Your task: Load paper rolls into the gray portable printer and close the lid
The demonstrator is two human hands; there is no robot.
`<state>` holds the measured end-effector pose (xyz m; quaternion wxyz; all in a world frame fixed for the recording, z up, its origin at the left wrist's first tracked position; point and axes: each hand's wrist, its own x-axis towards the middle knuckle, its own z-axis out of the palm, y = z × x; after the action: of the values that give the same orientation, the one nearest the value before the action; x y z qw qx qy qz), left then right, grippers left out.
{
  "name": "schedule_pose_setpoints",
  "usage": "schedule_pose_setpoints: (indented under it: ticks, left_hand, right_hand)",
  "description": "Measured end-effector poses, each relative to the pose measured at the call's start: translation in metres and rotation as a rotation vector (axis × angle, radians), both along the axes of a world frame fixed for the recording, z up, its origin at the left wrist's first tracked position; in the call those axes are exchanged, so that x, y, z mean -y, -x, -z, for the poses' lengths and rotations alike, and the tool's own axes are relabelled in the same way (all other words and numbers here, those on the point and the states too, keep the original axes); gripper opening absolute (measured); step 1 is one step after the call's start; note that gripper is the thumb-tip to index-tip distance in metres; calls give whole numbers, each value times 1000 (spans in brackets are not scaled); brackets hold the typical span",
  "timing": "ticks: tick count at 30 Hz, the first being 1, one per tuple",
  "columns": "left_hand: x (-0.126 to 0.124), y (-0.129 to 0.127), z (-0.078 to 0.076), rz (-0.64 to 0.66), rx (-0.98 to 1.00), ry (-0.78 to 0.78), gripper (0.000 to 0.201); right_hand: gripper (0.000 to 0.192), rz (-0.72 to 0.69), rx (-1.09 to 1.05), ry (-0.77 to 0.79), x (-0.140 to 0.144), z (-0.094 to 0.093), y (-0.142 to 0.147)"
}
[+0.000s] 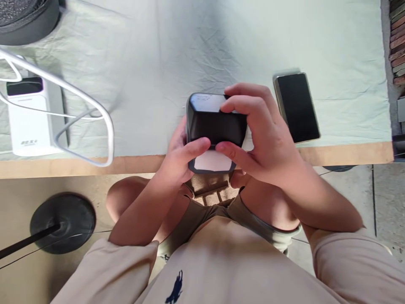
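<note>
A glossy black case (218, 126) with rounded corners is held between my hands, over the front edge of the table. Its top facet and the lower panel catch pale reflections. My left hand (182, 154) grips its left side, thumb lying on the near part and the other fingers mostly hidden beneath. My right hand (265, 131) wraps the right side, with two fingers over the far top and the thumb pressed near the middle of the front. Whether the case has a lid or seam I cannot make out.
A smartphone (299, 107) with a dark screen lies right of my hands. On the left are a white power bank (30, 122) and a looped white cable (109, 135) overhanging the table edge (136, 164). A black round object (28, 25) stands at the far left corner.
</note>
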<state>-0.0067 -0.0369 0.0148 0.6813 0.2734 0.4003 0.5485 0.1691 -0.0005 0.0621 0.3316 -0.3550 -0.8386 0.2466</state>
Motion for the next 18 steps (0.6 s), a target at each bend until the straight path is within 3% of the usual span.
schedule_pose_setpoints:
  ticks: [4, 12, 15, 16, 17, 18]
  left_hand:
    - [0, -1, 1, 8, 4, -40, 35]
    - [-5, -7, 1, 2, -70, -77, 36]
    - [-8, -20, -6, -64, -17, -100, 38]
    - [-9, -23, -9, -134, 25, -93, 43]
    - [-10, -26, -12, -97, 55, -47, 47]
    - [-11, -28, -14, -155, 65, -22, 51]
  right_hand:
    - [30, -45, 9, 86, -11, 0, -8]
    - [27, -43, -34, 71, -10, 5, -9]
    - [28, -64, -22, -46, -23, 14, -17]
    - [34, -78, 4, -114, -32, 19, -22]
    - [41, -104, 63, -208, -42, 24, -27]
    - [57, -227, 89, -367, -53, 30, -32]
